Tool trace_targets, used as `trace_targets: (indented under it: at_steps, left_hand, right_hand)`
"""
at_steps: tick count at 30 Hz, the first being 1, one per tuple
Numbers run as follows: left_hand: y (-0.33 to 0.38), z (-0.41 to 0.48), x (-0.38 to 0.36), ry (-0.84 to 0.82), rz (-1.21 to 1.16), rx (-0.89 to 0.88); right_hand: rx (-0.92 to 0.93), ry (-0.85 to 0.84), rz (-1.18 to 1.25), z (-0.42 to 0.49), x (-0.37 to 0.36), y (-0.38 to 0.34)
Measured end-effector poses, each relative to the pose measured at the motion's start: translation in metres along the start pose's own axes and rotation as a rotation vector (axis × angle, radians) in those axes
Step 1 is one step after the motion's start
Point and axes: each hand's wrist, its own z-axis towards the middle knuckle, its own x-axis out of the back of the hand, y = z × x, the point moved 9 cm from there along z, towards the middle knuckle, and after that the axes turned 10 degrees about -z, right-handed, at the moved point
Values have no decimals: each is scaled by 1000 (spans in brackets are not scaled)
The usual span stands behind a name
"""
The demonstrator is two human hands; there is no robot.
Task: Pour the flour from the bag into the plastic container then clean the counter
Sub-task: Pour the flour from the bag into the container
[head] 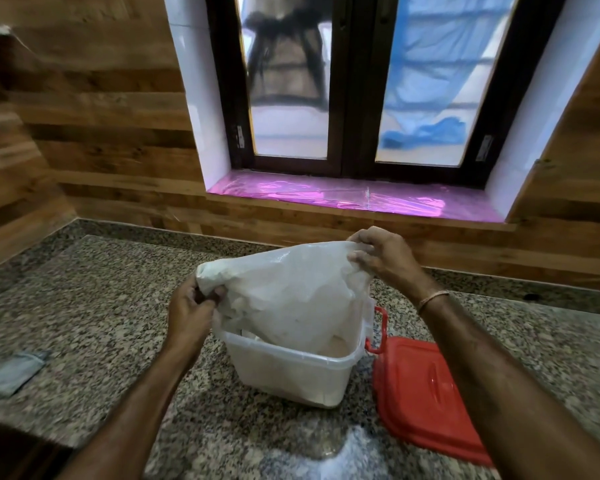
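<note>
With the left hand [191, 313], gripping the low corner of the bag [291, 289], fingers curled tight. Holding it mouth down in the container [284, 374] on the tabletop [101, 306]. Pinching its high corner with the right hand [381, 258]. Beside the container, a red lid [426, 389].

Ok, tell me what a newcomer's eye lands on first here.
First the white bag, pinched at its top corners by the left hand and the right hand, its lower end inside the clear plastic container on the granite counter. Next the red lid lying flat right of the container, and the bright pink film under the window behind.
</note>
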Motion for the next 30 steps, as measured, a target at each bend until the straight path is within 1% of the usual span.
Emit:
trace_targets:
  at_steps: [3, 5, 7, 10, 13, 16, 18, 23, 25, 27, 30]
  left_hand:
    - [5, -1, -5, -20, -1, -13]
    - [9, -1, -10, -34, 9, -17]
    - [14, 0, -15, -54, 35, -23]
    - [21, 5, -18, -106, 86, -33]
    - [26, 6, -19, -167, 99, -17]
    - [25, 6, -11, -96, 93, 11]
    - [24, 7, -12, -75, 97, 18]
    - [23, 12, -26, -27, -95, 123]
    - [24, 14, -29, 26, -158, 148]
    - [23, 16, -32, 59, -166, 143]
    - [23, 18, -38, 46, -140, 119]
  right_hand:
    - [67, -41, -38, 3, -5, -28]
    - [140, -101, -68, 7, -15, -54]
    - [207, -146, -152, 10, -29, -80]
    - [238, -88, -205, 18, -40, -99]
    - [196, 6, -184, 27, -39, -93]
    - [176, 23, -76, 31, -37, -84]
    - [170, 36, -49, 34, -36, -82]
    - [134, 70, -91, 39, -29, -77]
    - [138, 24, -68, 37, -30, -76]
    - [146, -24, -27, 31, -33, -74]
    - [121, -38, 98, 25, -32, -74]
